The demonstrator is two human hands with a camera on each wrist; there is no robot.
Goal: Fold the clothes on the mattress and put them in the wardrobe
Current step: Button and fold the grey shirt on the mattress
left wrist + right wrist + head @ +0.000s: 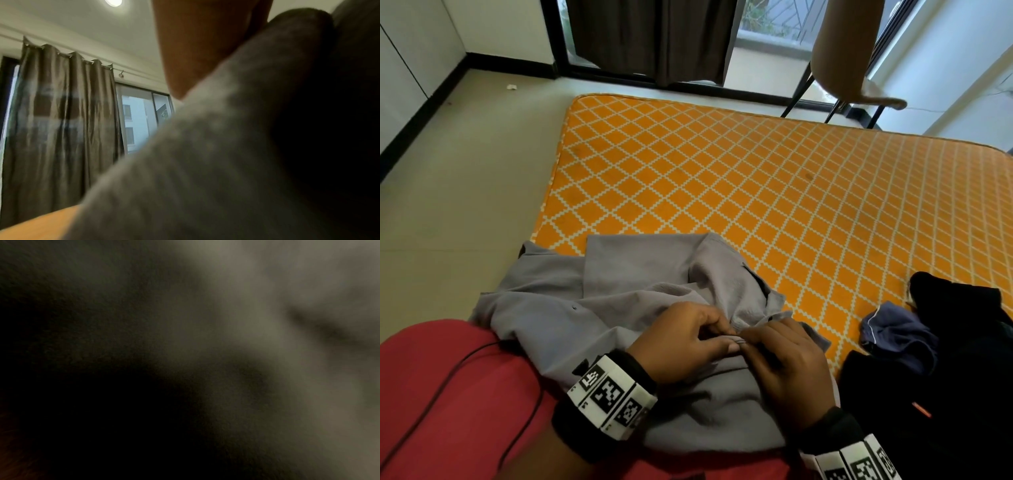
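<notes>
A grey button shirt (619, 294) lies rumpled on the near corner of the orange patterned mattress (756, 178) and over my red-clad lap. My left hand (702, 337) and right hand (767, 346) meet at the shirt's front edge, and both pinch the grey cloth between thumb and fingers. The grey shirt (205, 162) fills the left wrist view, blurred, and no fingers show there. The right wrist view is dark and blurred, with only grey cloth (267, 337) close to the lens.
A blue garment (897, 329) and a black heap of clothes (941, 359) lie on the mattress to my right. A chair (852, 68) stands beyond the far edge, in front of a window with dark curtains (650, 37). Bare floor (465, 178) lies to the left.
</notes>
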